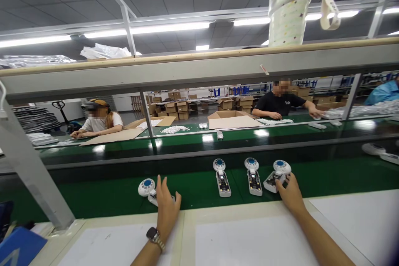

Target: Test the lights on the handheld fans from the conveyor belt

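My left hand (pixel 167 205), a watch on its wrist, is above a white handheld device (pixel 146 187) with a round, blue-centred head. Its fingers are stretched and the thumb stands apart; they partly cover the device's body. My right hand (pixel 289 194) pinches the lower side of a similar white device (pixel 281 167), which is tilted on the green belt (pixel 193 183). Between my hands lie two more such devices, a left one (pixel 222 181) and a right one (pixel 254 178), with circuit boards showing in their open bodies.
White sheets (pixel 249 239) cover the near worktop. Further white parts (pixel 374 149) lie at the belt's right. A metal post (pixel 34 178) stands at left, and a shelf (pixel 187 66) crosses overhead. Two co-workers sit across the line, near cardboard (pixel 233 123) and small white pieces (pixel 175 129).
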Available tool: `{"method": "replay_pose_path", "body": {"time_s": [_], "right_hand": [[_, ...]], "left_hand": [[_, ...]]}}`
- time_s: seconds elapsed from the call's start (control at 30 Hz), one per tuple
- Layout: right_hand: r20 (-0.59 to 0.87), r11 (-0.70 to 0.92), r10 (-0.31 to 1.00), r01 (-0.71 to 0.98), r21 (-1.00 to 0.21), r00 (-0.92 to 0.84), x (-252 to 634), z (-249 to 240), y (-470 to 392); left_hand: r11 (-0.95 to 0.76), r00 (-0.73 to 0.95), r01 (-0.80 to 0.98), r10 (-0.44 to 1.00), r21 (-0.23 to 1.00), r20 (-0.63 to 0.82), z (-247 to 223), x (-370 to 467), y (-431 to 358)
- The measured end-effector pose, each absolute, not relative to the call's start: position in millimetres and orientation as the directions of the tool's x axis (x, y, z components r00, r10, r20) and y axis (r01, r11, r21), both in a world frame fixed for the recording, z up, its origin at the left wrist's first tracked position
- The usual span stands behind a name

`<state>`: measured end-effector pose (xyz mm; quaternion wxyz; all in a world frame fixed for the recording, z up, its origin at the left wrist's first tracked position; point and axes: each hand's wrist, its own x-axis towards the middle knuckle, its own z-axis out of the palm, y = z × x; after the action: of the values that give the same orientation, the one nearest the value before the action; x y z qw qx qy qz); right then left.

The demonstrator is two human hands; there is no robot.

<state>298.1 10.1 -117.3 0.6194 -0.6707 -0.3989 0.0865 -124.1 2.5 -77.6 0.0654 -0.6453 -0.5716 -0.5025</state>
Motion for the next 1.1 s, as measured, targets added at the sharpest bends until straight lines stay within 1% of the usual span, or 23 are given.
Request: {"method": "replay_pose_path", "body": {"time_s": [0.07, 0.17, 0.23, 0.3, 0.37, 0.4, 0.53, 0.63, 0.67, 0.7, 0.77, 0.83, 0.97, 1.1], "right_hand": [[0.407, 0.065, 0.637, 0.480, -0.875, 0.654, 295, -116, 8], [0.519, 0.081, 0.630, 0.616, -0.783, 0.578, 280, -109, 1], [0.608, 0.133, 0.656, 0.724, -0.677, 0.447, 261, -104, -3], [0.646, 0.169, 0.694, 0.800, -0.576, 0.318, 236, -101, -6], [0.641, 0.139, 0.709, 0.833, -0.535, 0.294, 211, -102, -5], [0.626, 0.133, 0.717, 0.821, -0.555, 0.307, 200, -103, -4], [0.506, 0.137, 0.773, 0.678, -0.722, 0.383, 172, -110, 3], [0.470, 0.131, 0.797, 0.650, -0.748, 0.380, 168, -111, 8], [0.458, 0.144, 0.800, 0.617, -0.774, 0.389, 169, -110, 9], [0.433, 0.159, 0.804, 0.553, -0.818, 0.408, 171, -109, 10], [0.350, 0.182, 0.816, 0.370, -0.911, 0.460, 178, -106, 12], [0.263, 0.181, 0.825, 0.206, -0.962, 0.500, 184, -104, 13], [0.140, 0.172, 0.831, -0.010, -0.985, 0.538, 191, -105, 9], [0.006, 0.184, 0.819, -0.252, -0.950, 0.574, 191, -107, 6]], "left_hand": [[-0.390, -0.044, 0.811, 0.703, 0.436, 0.710, -73, -112, -8], [-0.412, 0.041, 0.794, 0.771, 0.448, 0.636, -68, -104, -17], [-0.402, 0.045, 0.782, 0.800, 0.477, 0.598, -68, -105, -18], [-0.384, 0.028, 0.769, 0.819, 0.511, 0.573, -70, -106, -17], [-0.376, 0.021, 0.752, 0.835, 0.542, 0.550, -72, -107, -16], [-0.374, 0.022, 0.744, 0.842, 0.554, 0.540, -73, -108, -15], [-0.376, 0.033, 0.741, 0.847, 0.556, 0.530, -73, -107, -15], [-0.381, 0.045, 0.749, 0.845, 0.542, 0.533, -73, -106, -15], [-0.382, 0.048, 0.751, 0.845, 0.539, 0.533, -73, -107, -14], [-0.382, 0.050, 0.752, 0.846, 0.537, 0.531, -74, -107, -14], [-0.380, 0.053, 0.751, 0.850, 0.540, 0.525, -74, -107, -13], [-0.375, 0.049, 0.739, 0.858, 0.559, 0.511, -73, -107, -13], [-0.359, 0.026, 0.708, 0.874, 0.609, 0.485, -71, -107, -14], [-0.344, 0.016, 0.692, 0.886, 0.634, 0.463, -69, -107, -15]]}}
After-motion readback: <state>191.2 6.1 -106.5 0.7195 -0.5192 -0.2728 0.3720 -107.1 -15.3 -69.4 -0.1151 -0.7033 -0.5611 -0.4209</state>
